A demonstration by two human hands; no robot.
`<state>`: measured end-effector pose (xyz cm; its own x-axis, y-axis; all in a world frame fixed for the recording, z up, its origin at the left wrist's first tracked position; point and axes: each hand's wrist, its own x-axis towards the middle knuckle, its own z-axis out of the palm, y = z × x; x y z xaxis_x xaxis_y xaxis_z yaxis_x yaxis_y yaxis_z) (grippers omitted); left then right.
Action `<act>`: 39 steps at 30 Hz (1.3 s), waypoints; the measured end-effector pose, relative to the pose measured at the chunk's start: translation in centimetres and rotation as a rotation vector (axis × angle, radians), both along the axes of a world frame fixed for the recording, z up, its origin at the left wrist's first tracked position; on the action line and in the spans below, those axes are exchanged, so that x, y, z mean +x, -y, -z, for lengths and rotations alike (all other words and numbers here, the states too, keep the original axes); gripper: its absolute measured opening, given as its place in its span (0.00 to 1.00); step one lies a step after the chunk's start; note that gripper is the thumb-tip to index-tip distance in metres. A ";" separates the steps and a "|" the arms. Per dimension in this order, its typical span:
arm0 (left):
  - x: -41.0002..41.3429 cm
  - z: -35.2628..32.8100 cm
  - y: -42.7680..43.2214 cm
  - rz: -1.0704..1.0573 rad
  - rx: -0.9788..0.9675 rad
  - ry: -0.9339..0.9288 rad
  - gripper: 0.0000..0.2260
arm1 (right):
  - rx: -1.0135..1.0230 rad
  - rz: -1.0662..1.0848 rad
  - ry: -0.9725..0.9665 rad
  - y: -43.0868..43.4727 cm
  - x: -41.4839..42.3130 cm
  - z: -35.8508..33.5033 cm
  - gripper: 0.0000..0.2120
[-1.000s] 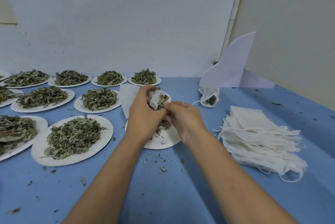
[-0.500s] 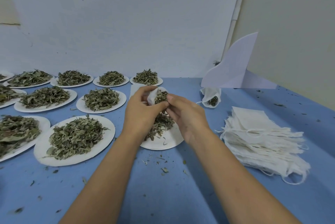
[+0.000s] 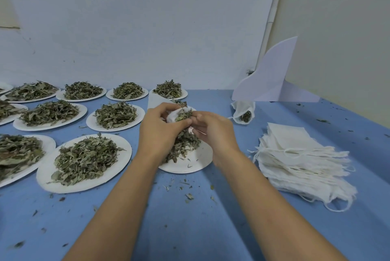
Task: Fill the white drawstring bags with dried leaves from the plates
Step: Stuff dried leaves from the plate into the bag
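head view: step in hand, stuffing. white drawstring bag (image 3: 173, 115), held just above near paper plate (image 3: 191, 166); left hand (image 3: 161, 132) fingers curled round its neck; right hand (image 3: 214, 133) fingers pinching dried leaves (image 3: 184, 116) at its mouth. next, likely: push leaves down, take more from that plate.

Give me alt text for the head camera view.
A left hand grips a white drawstring bag holding dried leaves while the right hand pinches leaves at its mouth, above a white plate on a blue table. More leaf-heaped plates lie left; a stack of empty bags lies right.
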<state>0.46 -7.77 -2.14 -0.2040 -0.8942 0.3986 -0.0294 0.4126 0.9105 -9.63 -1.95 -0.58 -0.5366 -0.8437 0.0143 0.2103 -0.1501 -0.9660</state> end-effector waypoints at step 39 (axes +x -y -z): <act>-3.0 -1.4 0.5 -0.233 0.119 -0.045 0.09 | 0.038 0.267 -0.628 1.3 0.4 0.4 0.04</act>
